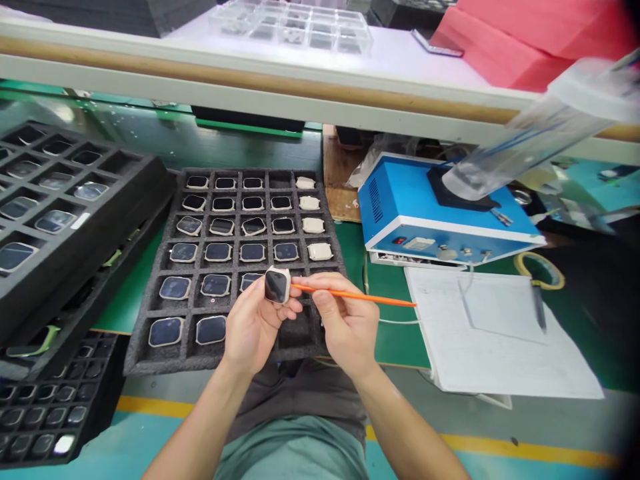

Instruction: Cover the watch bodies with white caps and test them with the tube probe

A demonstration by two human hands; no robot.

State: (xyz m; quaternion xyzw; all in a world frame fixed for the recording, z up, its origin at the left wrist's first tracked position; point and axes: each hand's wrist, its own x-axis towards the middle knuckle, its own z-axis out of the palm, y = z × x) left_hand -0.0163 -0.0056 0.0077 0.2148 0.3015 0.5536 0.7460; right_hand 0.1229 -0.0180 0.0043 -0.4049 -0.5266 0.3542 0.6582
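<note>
L hand (253,320) pinches a smartwatch case (277,285) up over the foam tray (150,357), screen angled twd the face for viewing, while R hand (345,320) grips an orange stick (360,296) w/ tip at its edge.

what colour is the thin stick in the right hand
Orange; the thin stick in the right hand shows best in the head view.

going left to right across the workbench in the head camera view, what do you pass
Stacked black foam trays → flat foam tray of watch cases → left hand holding a watch case → right hand with an orange stick → blue machine → sheet of paper.
</note>
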